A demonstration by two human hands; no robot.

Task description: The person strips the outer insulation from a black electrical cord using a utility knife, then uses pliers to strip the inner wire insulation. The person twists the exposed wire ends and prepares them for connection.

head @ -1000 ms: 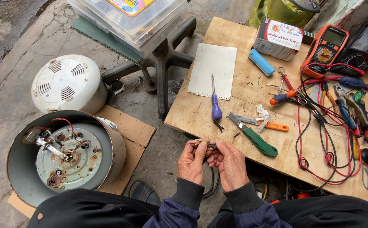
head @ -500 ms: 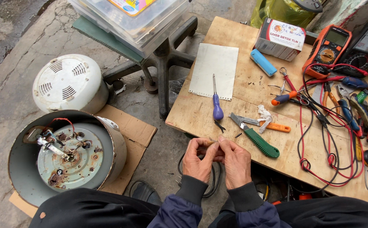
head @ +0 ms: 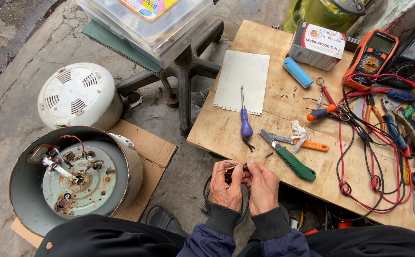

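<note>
Both hands meet just off the near edge of the board (head: 226, 128): left hand (head: 226, 190) and right hand (head: 263, 187) are pressed thumb to thumb, fingertips pinching the end of a thin wire (head: 231, 166), a yellowish bit showing between them. Rest of the cable (head: 206, 192) loops black below the left hand, off the board and over the ground. On the board right past the hands: green cutter (head: 293, 162), orange knife (head: 312, 145), blue screwdriver (head: 245, 124), a few small black offcuts. Far right of the board is a tangle of red and black leads (head: 360, 157) and an orange meter (head: 370, 59). Left of the board, on cardboard, the opened cooker (head: 72, 178) lies base up with rusty plate and loose red wire exposed. Risks, as I read it: the wire end is tiny and held only by fingertips, so a slip could drop it to the ground; a hard twist or pull could snap strands; the dangling loop could snag on a shoe or the stool leg (head: 183, 95) and yank the end out of the pinch. Versus half a second ago: hands sit in about the same spot but closer together, fingertips now bunched tight on the wire end; a second ago they were a bit apart and lower left. Tools on the board look unmoved; the view has shifted slightly.
</note>
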